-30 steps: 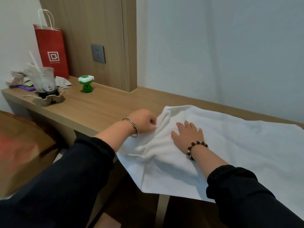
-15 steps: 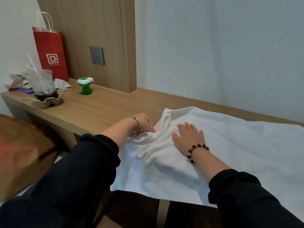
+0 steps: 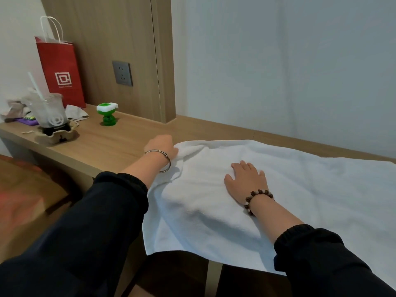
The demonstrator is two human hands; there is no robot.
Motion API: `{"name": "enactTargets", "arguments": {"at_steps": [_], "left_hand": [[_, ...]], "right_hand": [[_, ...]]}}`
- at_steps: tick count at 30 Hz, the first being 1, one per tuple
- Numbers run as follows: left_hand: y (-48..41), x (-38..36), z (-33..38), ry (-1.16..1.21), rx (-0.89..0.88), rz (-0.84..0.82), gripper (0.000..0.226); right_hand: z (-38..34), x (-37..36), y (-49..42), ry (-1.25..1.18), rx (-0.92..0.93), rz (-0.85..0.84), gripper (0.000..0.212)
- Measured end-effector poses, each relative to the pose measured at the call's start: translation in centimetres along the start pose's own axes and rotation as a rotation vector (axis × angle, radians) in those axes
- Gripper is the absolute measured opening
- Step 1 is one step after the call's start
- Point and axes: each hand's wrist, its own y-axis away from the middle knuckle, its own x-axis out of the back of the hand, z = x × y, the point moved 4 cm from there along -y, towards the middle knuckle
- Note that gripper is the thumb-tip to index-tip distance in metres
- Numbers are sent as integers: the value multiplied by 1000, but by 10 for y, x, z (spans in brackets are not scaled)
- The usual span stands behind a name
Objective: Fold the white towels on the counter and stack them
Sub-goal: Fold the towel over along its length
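While my left hand [image 3: 161, 146] grips the far left corner of the white towel [image 3: 300, 189], my right hand [image 3: 246, 179] lies flat on the cloth, palm down, fingers straight and a little spread. It's a wide, plain white terry towel, spread across the wooden desk [image 3: 102, 144], with its near edge hanging over the desk's front. Up by my left hand it's bunched into soft creases. Around my right palm it rises in a low hump, and further right it lies smoother. Its right end runs out of frame, and I can't tell whether there's one layer or more under that hump. My left fingertips are tucked out of sight behind the hand and the cloth. At the left end of the desk, well apart from the towel, stand a red paper bag [image 3: 61, 71], a plastic cup [image 3: 50, 112] with a straw, and a small green object [image 3: 107, 114].
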Motion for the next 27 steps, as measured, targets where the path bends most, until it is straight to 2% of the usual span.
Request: {"name": "enactTargets", "arguments": {"at_steps": [3,6,8,11,13,14,16,17,18,20,21,23,27], "left_hand": [[1,-7,-13,-22,135,-146,50],[-5,-11,-7,168,104,-270,47],[-13,-3,-8,321,109,-162,44],[-19,17,-17,464,188,237,58],[-18,19,-7,709,234,263,78],[-13,19,2,748,219,254,86],[3,10,29,566,63,219,86],[11,-3,43,472,-60,144,80],[22,-19,54,377,-156,11,72],[42,-58,61,123,-216,-247,62],[49,-71,58,9,-210,-285,61],[52,-80,51,-106,-193,-230,62],[33,-72,26,-100,-114,-166,65]], "right_hand": [[0,0,0,-5,-3,-2,54],[-1,0,-1,-3,-2,-4,54],[-1,0,-1,-2,-4,-3,54],[-1,-2,-1,19,-8,-20,56],[-1,-4,-2,47,-25,-42,58],[-1,-4,-3,60,-37,-56,59],[-2,-4,-4,77,-62,-77,59],[-3,-3,-6,81,-72,-83,59],[-4,-2,-7,86,-80,-88,59],[-5,-2,-9,103,-93,-99,59],[-6,-2,-10,113,-97,-106,60],[-5,-3,-12,126,-94,-127,61],[3,-2,-16,119,15,-209,62]]}}
